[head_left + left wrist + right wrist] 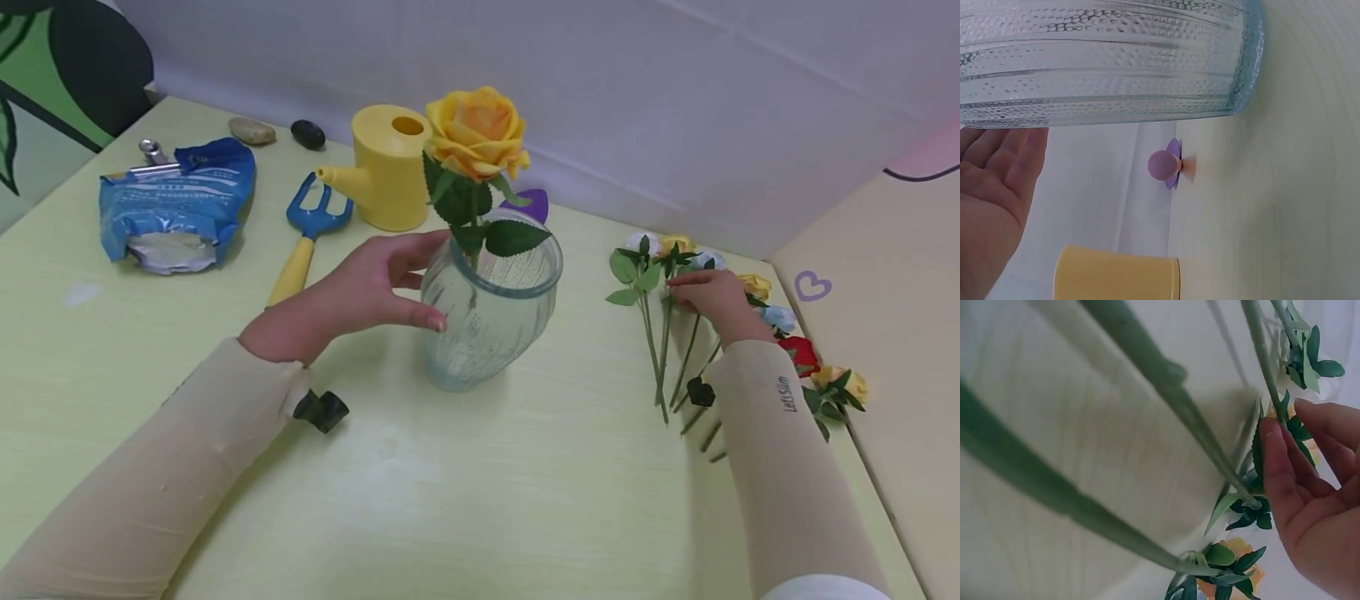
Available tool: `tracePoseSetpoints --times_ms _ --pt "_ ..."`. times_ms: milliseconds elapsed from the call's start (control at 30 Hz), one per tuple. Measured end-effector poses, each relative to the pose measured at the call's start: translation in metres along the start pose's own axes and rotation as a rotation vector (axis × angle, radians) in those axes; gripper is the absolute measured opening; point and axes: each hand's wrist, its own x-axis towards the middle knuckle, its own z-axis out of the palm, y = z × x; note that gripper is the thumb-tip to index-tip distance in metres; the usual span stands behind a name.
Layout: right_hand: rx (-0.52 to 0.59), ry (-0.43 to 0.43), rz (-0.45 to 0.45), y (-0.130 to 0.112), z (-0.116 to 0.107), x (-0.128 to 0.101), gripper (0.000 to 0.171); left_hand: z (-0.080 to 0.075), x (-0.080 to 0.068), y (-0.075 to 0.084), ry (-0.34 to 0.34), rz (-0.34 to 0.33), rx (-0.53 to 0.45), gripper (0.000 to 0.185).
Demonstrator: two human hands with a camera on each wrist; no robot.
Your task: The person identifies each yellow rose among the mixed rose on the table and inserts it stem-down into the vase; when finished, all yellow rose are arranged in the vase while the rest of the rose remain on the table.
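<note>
A ribbed clear glass vase stands mid-table with one yellow rose in it. My left hand is at its left side, thumb touching the glass and fingers spread loosely. In the left wrist view the palm lies flat next to the vase wall. My right hand rests on a row of loose artificial flowers lying to the right. In the right wrist view its fingertips touch a green stem, with no clear pinch.
A yellow watering can stands behind the vase, beside a purple heart. At the back left lie a blue-and-yellow hand rake, a clipped blue bag and two stones. A red flower lies near the right table edge.
</note>
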Motion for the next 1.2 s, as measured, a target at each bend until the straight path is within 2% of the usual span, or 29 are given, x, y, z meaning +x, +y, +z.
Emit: tracePoseSetpoints --times_ms 133,367,533,700,800,900,1000,1200 --pt "-0.013 -0.030 -0.021 0.003 0.005 0.002 0.040 0.001 0.001 -0.002 0.001 0.012 -0.004 0.082" --pt "0.010 -0.045 0.005 0.006 0.004 -0.001 0.044 0.002 0.002 -0.003 -0.003 0.028 -0.015 0.081" --pt "0.081 -0.050 0.028 0.009 -0.002 -0.006 0.048 0.003 0.002 -0.003 -0.006 0.023 -0.007 0.081" --pt "0.229 -0.032 0.030 0.008 -0.010 -0.014 0.049 0.003 0.002 -0.003 0.000 0.012 0.000 0.082" --pt "0.345 -0.012 -0.010 0.004 -0.014 -0.020 0.028 0.003 0.002 -0.003 0.004 0.013 0.000 0.082" --pt "0.534 -0.010 -0.077 -0.005 -0.015 -0.027 0.008 0.003 0.001 -0.002 0.001 0.016 0.000 0.082" --pt "0.710 -0.017 -0.146 -0.020 -0.015 -0.034 0.009 0.003 0.001 -0.002 0.001 0.019 0.000 0.082" --pt "0.917 -0.002 -0.213 -0.062 -0.015 -0.046 0.017 0.001 0.000 -0.002 0.007 0.033 0.002 0.082"
